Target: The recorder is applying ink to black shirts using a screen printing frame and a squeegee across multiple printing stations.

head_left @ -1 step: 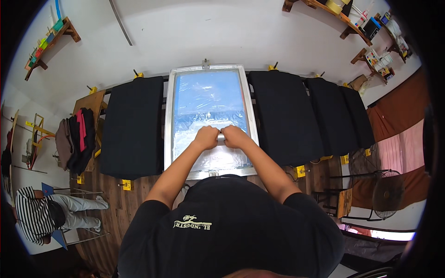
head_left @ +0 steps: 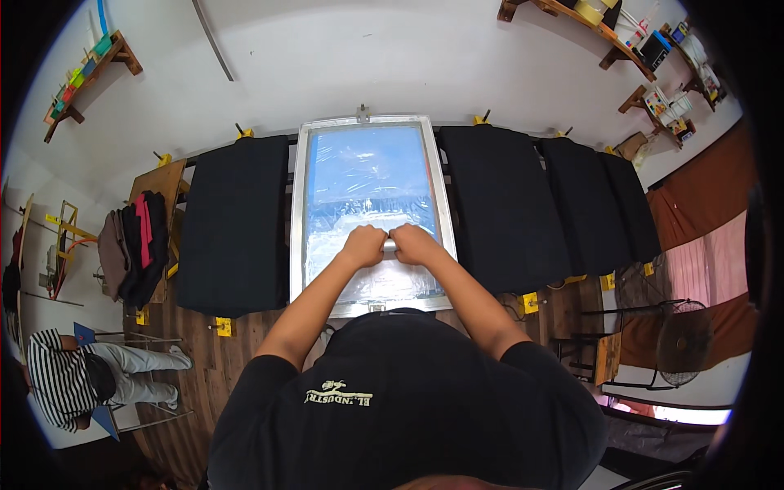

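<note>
A screen-printing frame (head_left: pixel 298 220) with a silver metal rim lies lengthwise in front of me. Its mesh looks blue at the far part and whitish nearer, under shiny clear film. My left hand (head_left: pixel 364 247) and my right hand (head_left: pixel 413 245) are both closed, side by side, on a squeegee (head_left: pixel 389 245) over the near half of the screen. Only a short silver piece of the squeegee shows between my fists; the rest is hidden beneath them. A metal clamp (head_left: pixel 363 113) stands at the frame's far end.
Black cloth-covered boards flank the frame, one at left (head_left: pixel 233 220) and several at right (head_left: pixel 502 208). Folded garments (head_left: pixel 140 245) hang at far left. A person in a striped top (head_left: pixel 59 380) is at lower left. A fan (head_left: pixel 684 343) stands at right; shelves (head_left: pixel 608 37) line the wall.
Both hands have shifted very slightly toward me with the squeegee. The frame and the boards beside it stay put.
</note>
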The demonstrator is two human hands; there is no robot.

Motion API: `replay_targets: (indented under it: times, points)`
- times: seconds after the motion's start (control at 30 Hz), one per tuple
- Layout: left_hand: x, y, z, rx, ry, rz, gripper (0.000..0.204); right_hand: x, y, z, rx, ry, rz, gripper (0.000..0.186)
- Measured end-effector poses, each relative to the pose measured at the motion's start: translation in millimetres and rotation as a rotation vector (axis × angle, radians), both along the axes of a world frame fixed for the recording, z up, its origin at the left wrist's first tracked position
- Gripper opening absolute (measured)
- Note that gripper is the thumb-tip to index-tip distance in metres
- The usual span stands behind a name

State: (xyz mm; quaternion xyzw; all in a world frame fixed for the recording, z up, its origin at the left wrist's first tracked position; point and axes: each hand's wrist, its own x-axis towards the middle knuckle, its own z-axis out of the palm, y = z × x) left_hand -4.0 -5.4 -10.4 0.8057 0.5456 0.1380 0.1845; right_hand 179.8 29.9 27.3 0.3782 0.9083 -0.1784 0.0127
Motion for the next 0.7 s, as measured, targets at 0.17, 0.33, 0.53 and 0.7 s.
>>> replay_targets:
  times: [0.17,0.33,0.53,0.7]
  points:
    - [7.7,-47.1,8.5,-0.078,-0.017,-0.076,0.010,7.1,-42.6,5.8,-0.077,-0.078,0.018,0.020]
    - [13.3,-79.9,21.7,-0.189,-0.026,-0.119,0.008,16.9,-76.4,9.9,-0.180,-0.104,0.020,0.024]
    - [7.5,-55.0,26.2,-0.161,-0.043,-0.130,0.010,15.0,-47.7,18.8,-0.238,-0.105,0.016,0.023]
    - [18.4,-44.3,1.8,0.064,-0.125,0.033,0.011,14.1,-40.0,-0.5,0.008,0.043,-0.043,0.024]
